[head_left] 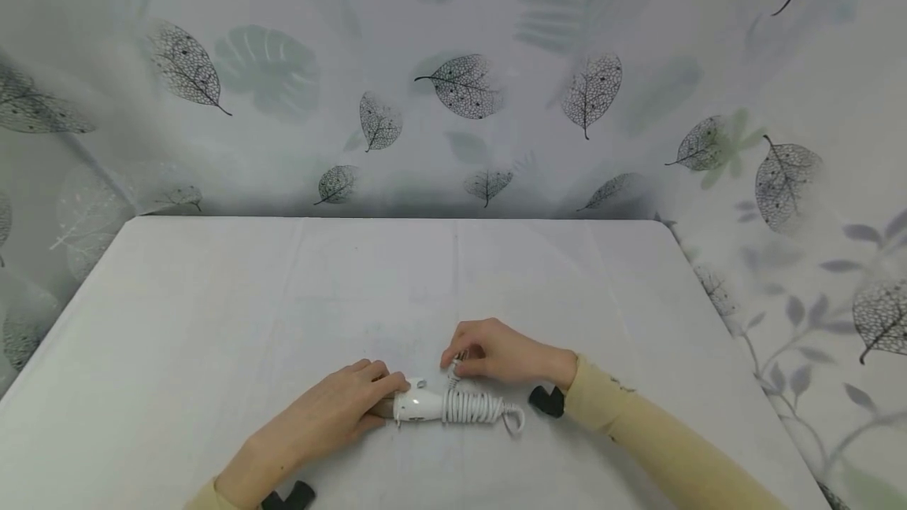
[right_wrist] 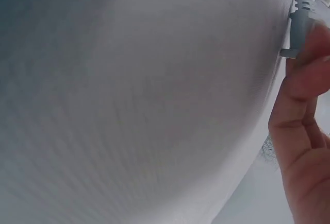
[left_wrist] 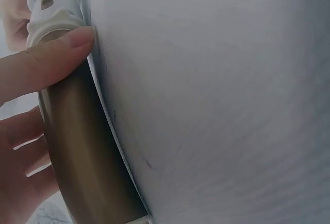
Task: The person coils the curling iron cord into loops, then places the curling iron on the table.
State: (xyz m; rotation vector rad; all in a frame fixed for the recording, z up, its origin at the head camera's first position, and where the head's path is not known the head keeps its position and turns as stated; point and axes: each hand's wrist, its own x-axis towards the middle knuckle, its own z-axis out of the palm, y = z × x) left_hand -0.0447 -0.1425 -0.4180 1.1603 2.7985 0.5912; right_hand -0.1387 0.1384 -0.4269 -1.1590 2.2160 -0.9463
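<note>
A curling iron [head_left: 420,404] with a white handle lies near the front middle of the table, its white cord [head_left: 473,408] wound in several turns about the handle. My left hand [head_left: 336,408] grips its brown barrel [left_wrist: 90,141]; in the left wrist view the thumb crosses the barrel beside the white collar, and the other fingers show on the far side. At the handle's upper right, my right hand [head_left: 499,352] pinches the plug [right_wrist: 299,33] at the cord's end between thumb and fingers. A loop of cord sticks out at the handle's right end.
The white-covered table [head_left: 212,305] has rounded far corners and ends against a leaf-patterned cloth [head_left: 425,156], which also runs down both sides. Black wrist mounts show below the left wrist and beside the right wrist.
</note>
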